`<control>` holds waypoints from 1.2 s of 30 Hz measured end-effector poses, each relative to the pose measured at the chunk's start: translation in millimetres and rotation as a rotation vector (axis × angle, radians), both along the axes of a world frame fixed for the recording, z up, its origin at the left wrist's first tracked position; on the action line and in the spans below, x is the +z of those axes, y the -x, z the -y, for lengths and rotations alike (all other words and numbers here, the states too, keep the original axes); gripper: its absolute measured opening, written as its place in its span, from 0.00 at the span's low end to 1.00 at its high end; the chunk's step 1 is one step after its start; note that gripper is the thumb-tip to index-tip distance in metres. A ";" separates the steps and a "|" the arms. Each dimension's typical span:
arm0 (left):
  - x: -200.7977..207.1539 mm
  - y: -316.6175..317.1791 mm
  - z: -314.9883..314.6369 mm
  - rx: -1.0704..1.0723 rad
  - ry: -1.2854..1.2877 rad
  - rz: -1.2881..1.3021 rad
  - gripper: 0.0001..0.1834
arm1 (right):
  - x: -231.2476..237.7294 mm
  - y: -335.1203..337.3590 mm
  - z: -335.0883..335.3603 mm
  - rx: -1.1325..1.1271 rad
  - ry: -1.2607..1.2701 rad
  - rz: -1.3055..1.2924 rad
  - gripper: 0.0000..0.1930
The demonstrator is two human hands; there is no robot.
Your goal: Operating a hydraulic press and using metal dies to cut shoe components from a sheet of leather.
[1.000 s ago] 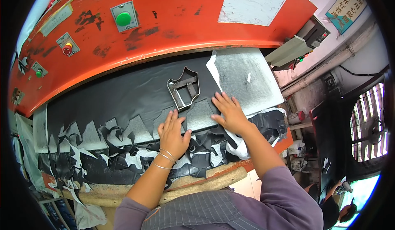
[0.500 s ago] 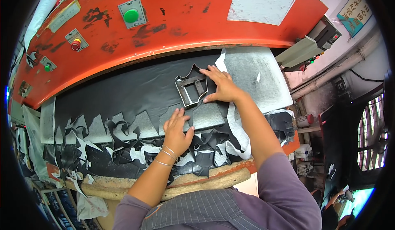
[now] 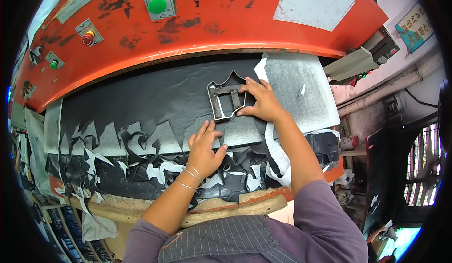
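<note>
A metal cutting die [image 3: 217, 106], an open steel frame with crossbars and a pointed top, stands on a black leather sheet [image 3: 155, 91]. My right hand [image 3: 265, 101] grips its right side, fingers at the upper part and thumb lower down. Just below the die, my left hand [image 3: 205, 145] lies with fingers apart at the cut lower edge of the leather, the fingertips near the die's bottom corner. Under that jagged edge, the grey cutting board [image 3: 162, 138] shows through in several gaps.
An orange press beam [image 3: 197, 32] with green and red buttons spans the far side. Black and white scraps [image 3: 165, 172] hang along the near edge, above a wooden rail [image 3: 235, 211]. A whitish board area [image 3: 301, 93] lies at right, beside a grey control box [image 3: 351, 65].
My right hand's fingers have closed onto the die's right side from a looser spread. The left hand stays by the lower edge. The whole view has shifted slightly.
</note>
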State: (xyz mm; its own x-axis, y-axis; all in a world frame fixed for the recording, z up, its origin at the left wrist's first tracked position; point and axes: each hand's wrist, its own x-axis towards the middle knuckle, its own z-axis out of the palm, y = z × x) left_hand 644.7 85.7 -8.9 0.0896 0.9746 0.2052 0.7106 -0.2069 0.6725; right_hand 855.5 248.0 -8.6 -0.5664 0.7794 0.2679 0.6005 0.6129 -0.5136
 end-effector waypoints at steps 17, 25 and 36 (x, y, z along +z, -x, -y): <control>-5.6 -37.5 -46.1 -0.072 -0.066 -0.111 0.20 | -1.9 -38.3 -30.3 -0.098 0.153 -0.097 0.36; -3.0 -33.5 -36.5 -0.015 -0.118 -0.121 0.16 | 1.1 -33.7 -33.3 -0.082 0.241 -0.185 0.54; -3.7 -34.0 -16.8 0.020 -0.126 -0.095 0.15 | -2.8 -34.0 -14.1 -0.078 0.007 -0.019 0.31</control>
State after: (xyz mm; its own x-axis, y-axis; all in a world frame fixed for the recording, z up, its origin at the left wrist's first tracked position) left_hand 678.7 102.5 -12.6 0.0952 0.9435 0.3175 0.7746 -0.2706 0.5717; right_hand 889.6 262.1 -11.4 -0.4987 0.8229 0.2723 0.6361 0.5609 -0.5299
